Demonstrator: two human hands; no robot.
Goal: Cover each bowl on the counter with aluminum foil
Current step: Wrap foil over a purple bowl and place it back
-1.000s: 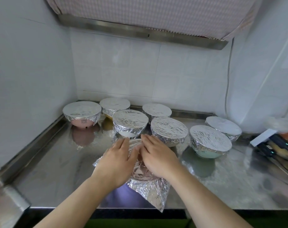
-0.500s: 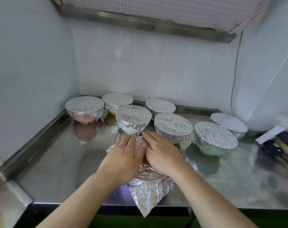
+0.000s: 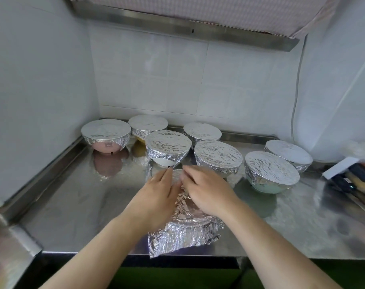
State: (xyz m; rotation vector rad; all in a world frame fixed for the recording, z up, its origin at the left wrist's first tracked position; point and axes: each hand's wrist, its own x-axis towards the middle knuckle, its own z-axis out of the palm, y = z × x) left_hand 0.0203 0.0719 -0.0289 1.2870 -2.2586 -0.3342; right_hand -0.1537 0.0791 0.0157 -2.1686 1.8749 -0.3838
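Fingers [image 3: 165,176] of both hands are being pressed flat on foil [image 3: 185,236]; thin sheet risks being torn at the hidden bowl's rim.

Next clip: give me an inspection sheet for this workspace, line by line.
Surface: steel counter, reflective, raised rim at left and back.
Job's things: seven foil-covered bowls, from the pink bowl at left to the green bowl at right; an eighth bowl under loose foil, nearest the front edge.
Clutter: dark-handled utensils at far right, blurred.
Hands: left hand and right hand press flat on the eighth bowl's foil.
Cables: white cord down the right wall.
Surroundings: white tiles, hood above.
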